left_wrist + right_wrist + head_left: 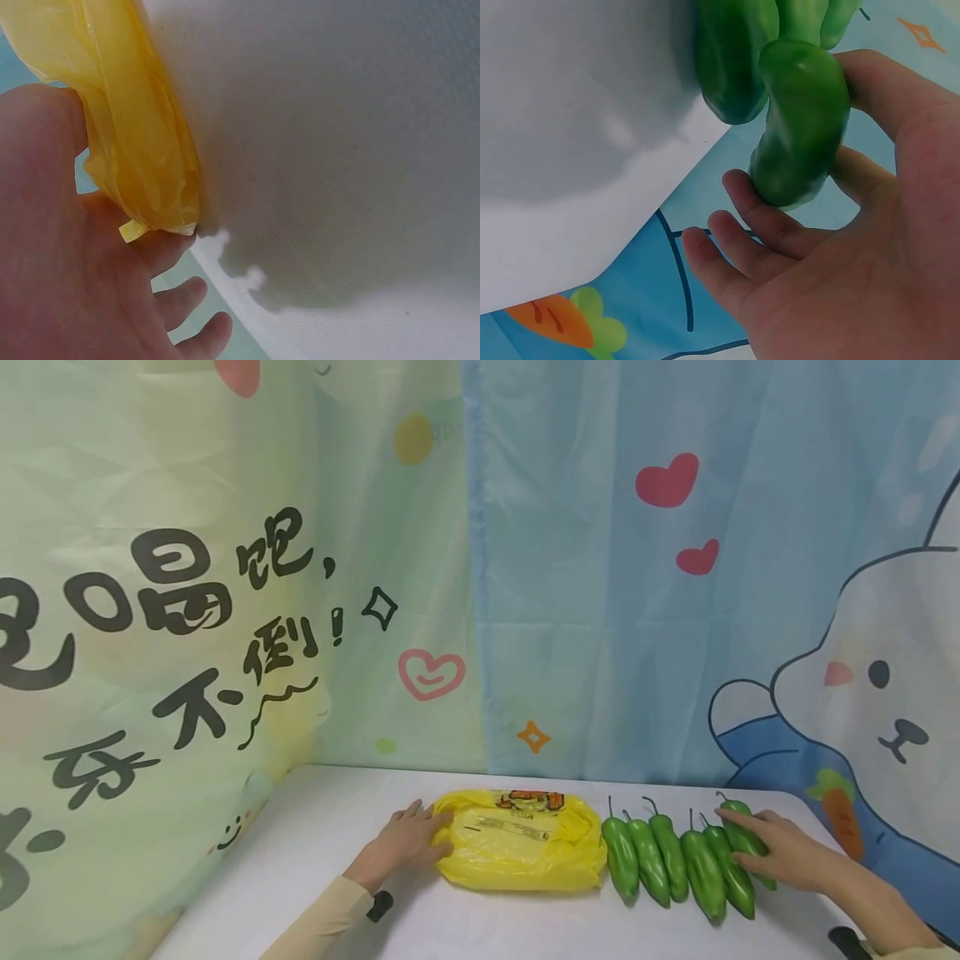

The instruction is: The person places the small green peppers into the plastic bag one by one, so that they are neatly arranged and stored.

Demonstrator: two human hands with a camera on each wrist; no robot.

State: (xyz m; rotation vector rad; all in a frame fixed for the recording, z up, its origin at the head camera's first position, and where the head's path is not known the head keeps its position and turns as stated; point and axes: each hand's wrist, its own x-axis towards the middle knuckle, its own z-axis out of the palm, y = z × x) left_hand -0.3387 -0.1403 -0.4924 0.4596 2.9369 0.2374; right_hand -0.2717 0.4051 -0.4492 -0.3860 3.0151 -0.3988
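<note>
A yellow plastic bag (517, 852), bulging and printed on top, lies on the white table. My left hand (405, 839) rests against the bag's left end, thumb and fingers spread. In the left wrist view the bag's crumpled edge (150, 172) lies by the thumb and index finger, and the other fingers stand free. Several green peppers (660, 856) lie in a row to the right of the bag. My right hand (787, 852) holds the rightmost green pepper (802, 124) between thumb and fingers; its ring and little fingers are off the pepper.
The white table (300, 893) ends at a printed curtain (547, 568) behind and to the sides. The leftmost pepper (621, 860) lies close against the bag's right end.
</note>
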